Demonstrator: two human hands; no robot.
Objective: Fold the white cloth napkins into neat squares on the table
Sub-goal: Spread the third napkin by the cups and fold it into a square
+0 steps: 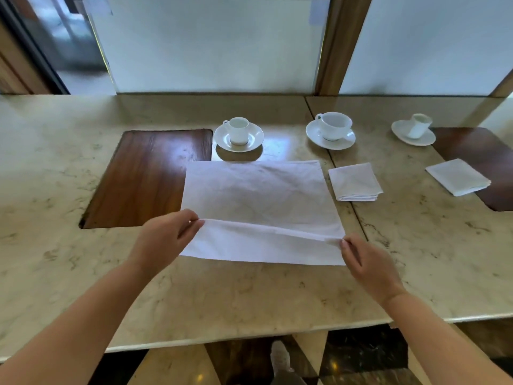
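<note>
A large white cloth napkin (258,195) lies spread on the marble table (55,168). Its near part is lifted off the table into a raised fold. My left hand (166,240) pinches the left end of that fold. My right hand (366,259) pinches the right end. To the right, a folded square napkin (355,182) lies flat on the marble. A second folded napkin (458,176) rests farther right, partly on a dark wood inlay.
Three white cups on saucers stand along the back: one (238,133) just behind the spread napkin, one (331,130) to its right, one (415,129) at far right. A wood inlay (150,176) sits left of the napkin. The table's near edge (249,339) is close to me.
</note>
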